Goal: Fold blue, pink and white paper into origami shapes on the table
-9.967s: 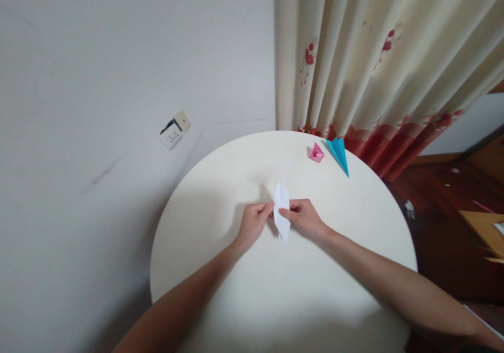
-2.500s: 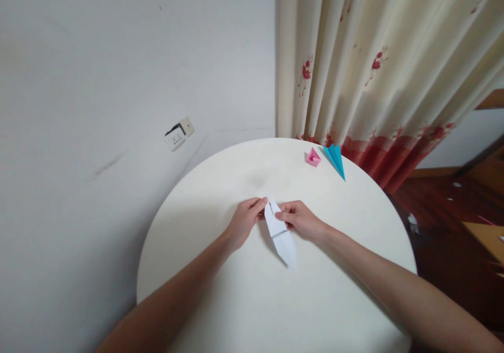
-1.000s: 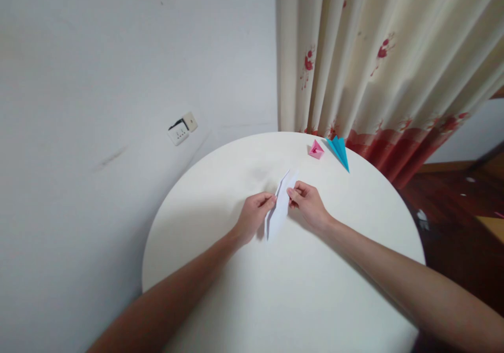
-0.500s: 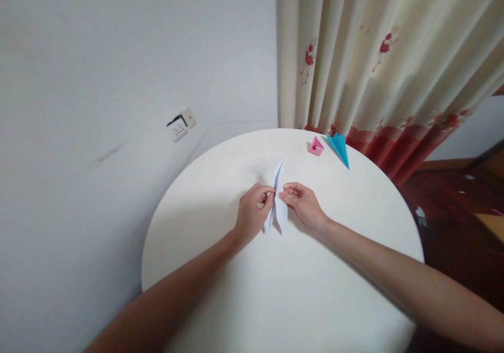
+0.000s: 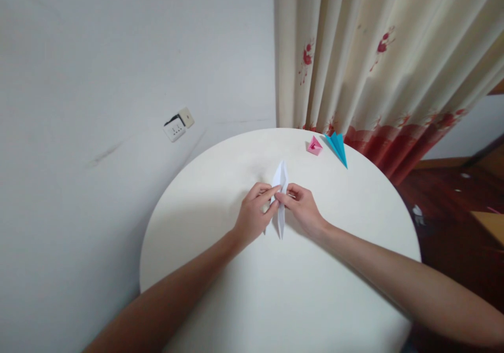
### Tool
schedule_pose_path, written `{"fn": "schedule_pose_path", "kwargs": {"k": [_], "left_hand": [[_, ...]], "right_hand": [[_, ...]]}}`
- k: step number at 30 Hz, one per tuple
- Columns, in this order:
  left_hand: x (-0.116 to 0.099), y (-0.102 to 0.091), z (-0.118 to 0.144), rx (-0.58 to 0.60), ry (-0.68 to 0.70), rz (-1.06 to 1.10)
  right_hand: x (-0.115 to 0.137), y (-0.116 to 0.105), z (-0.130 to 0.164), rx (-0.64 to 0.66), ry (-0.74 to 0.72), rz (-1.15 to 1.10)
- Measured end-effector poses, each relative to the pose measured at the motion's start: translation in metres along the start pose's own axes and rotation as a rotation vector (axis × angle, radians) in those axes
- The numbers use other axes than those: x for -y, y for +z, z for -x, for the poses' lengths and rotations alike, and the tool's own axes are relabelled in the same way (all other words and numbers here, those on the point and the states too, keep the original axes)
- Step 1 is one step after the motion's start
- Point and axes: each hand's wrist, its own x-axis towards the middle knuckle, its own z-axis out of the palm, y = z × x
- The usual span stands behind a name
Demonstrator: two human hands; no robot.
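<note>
A folded white sheet of paper (image 5: 280,173), long and pointed at its far end, is held between my two hands over the middle of the table. My left hand (image 5: 254,209) grips it from the left, with the fingertips lying across its front. From the right, my right hand (image 5: 302,205) pinches the other side, its thumb pressed on the paper near the left fingertips. The paper's lower ends hang below my hands, and its middle is partly covered by my fingers.
The round white table (image 5: 220,169) stands against the wall. Near its far right edge lie a pink folded paper piece (image 5: 314,146) and a blue paper plane (image 5: 337,149). A patterned curtain (image 5: 354,70) hangs behind, and a wall socket (image 5: 174,129) is at left.
My left fingers have moved right across the paper, close to my right thumb. The white paper has turned, showing more of its left face near the tip.
</note>
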Motion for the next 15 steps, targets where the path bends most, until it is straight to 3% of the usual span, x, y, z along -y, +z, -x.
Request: {"fn": "schedule_pose_path", "kwargs": {"k": [6,15], "left_hand": [[0.0033,-0.0009,-0.0009,0.042,-0.061,-0.002],[0.0044,0.0025,-0.0002,0.022,-0.104,-0.017]], "right_hand": [[-0.0066,-0.0059,-0.0067,-0.040,0.077,-0.086],[-0.0084,-0.0057,-0.0067,-0.070,-0.019,0.052]]}}
